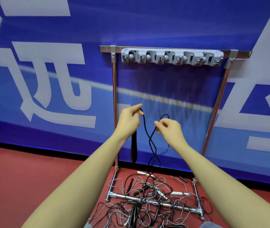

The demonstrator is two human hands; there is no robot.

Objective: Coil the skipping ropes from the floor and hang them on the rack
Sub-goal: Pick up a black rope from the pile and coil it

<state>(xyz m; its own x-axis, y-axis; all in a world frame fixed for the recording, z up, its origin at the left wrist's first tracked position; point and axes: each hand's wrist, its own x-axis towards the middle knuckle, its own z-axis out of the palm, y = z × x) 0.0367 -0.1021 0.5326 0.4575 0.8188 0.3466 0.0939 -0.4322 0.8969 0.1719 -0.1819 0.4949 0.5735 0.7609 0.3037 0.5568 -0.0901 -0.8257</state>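
Red floor [23, 178] ran up to a big blue banner [163, 22] with huge pale letters on it. Right against the banner stood a shiny metal rack [114, 99] with two tall posts and a bar across the top. On that bar sat a gray strip of hooks [172, 58], and nothing was hanging on them. A person stood in front of the rack with both bare arms stretched out. The left hand [128, 121] was raised, and its finger and thumb pinched a black skipping rope [150, 142] near the top. A black handle [134, 149] hung straight down below that hand. The right hand [169, 127] was a bit lower and close by, and its fingertips pinched a small loop of the same rope. Between the two hands the rope crossed over itself and dropped down to the floor. There it ran into a messy pile of ropes [150, 199], black ones and gray ones, all tangled over the rack's metal feet. Some black handles poked out of the pile.
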